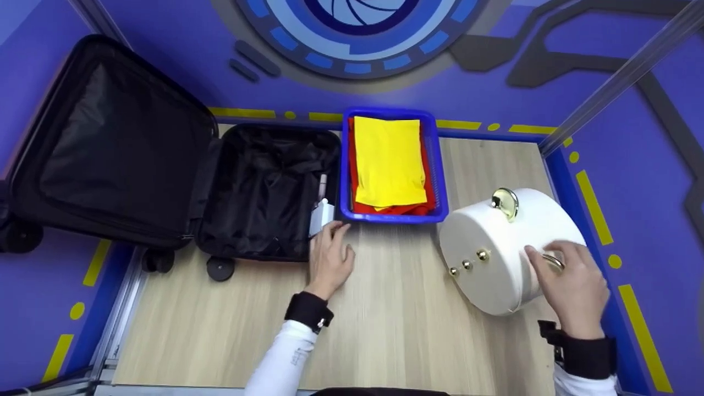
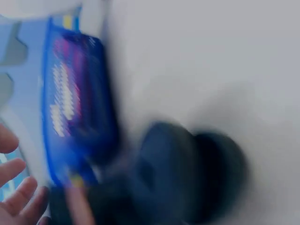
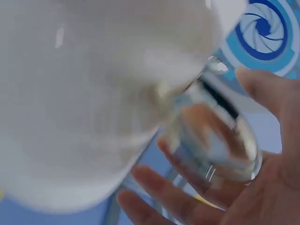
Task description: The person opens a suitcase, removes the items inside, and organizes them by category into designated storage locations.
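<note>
- White drum-shaped case on the right part of the bench. Lies on its curved side; flat face turned left and toward the person, axis running from that face obliquely back to the right.
- Three gold knobs in a slanting row on the flat face.
- Gold loops on the curved wall: far loop upright on top, near loop on the side closest to the person.
- Right hand at the near loop. Right wrist view: thumb to one side, fingers loosely spread on the other, loop between them, no tight grip. Blur there; fingers perhaps brush the metal.
- Left hand at the near right corner of the suitcase, fingers relaxed and slightly parted, nothing held. Fingertips just beside a pale box; cannot tell whether they touch.
- Pale box inside the suitcase by its right wall, long axis pointing away from the person. Slim pale tube beyond it, likewise.
- Suitcase on the left, lid raised leftward, wheels toward the person.
- Blue basket between suitcase and case; yellow cloth over red cloth inside.
</note>
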A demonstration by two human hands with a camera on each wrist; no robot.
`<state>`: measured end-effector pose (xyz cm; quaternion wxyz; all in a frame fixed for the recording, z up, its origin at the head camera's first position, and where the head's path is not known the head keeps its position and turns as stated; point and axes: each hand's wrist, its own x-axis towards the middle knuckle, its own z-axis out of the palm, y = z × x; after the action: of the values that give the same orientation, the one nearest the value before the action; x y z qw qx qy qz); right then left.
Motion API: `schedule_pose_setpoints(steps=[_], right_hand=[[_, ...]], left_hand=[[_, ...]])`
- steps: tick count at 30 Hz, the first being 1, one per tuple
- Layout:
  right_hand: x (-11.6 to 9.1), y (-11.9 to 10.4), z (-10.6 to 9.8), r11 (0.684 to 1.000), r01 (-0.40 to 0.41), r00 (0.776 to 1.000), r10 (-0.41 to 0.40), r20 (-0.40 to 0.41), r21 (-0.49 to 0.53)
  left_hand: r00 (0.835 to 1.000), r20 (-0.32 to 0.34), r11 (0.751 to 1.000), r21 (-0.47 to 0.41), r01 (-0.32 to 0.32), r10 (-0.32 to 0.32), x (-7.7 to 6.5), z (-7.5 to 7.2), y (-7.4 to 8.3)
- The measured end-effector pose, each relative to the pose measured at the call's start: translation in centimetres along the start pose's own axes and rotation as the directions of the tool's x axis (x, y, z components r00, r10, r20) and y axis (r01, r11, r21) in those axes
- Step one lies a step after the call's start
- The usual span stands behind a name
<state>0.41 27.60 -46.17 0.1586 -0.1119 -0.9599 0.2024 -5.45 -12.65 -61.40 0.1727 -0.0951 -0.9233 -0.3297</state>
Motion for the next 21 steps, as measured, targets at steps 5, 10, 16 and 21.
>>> schedule_pose_setpoints(steps=[5,10,16,21], right_hand=[[1.6,-0.8,0.6,0.977,0.176,0.980,-0.186,0.074,0.124],[2.5,-1.6,1.2,0.953,0.292,0.954,-0.297,0.049,0.086],[2.6,-2.3,1.5,0.967,0.254,0.963,-0.254,0.093,0.017],[2.7,-2.4,1.3,0.983,0.184,0.973,-0.181,0.141,-0.013]], left_hand=[[0.987,0.066,0.987,-0.084,-0.139,0.145,1.5,1.8,4.8],[0.948,0.204,0.961,-0.178,-0.212,0.246,2.2,4.0,8.7],[0.903,0.284,0.936,-0.238,-0.260,0.323,3.3,5.5,12.5],[0.880,0.293,0.905,-0.325,-0.276,0.373,4.0,6.6,15.6]])
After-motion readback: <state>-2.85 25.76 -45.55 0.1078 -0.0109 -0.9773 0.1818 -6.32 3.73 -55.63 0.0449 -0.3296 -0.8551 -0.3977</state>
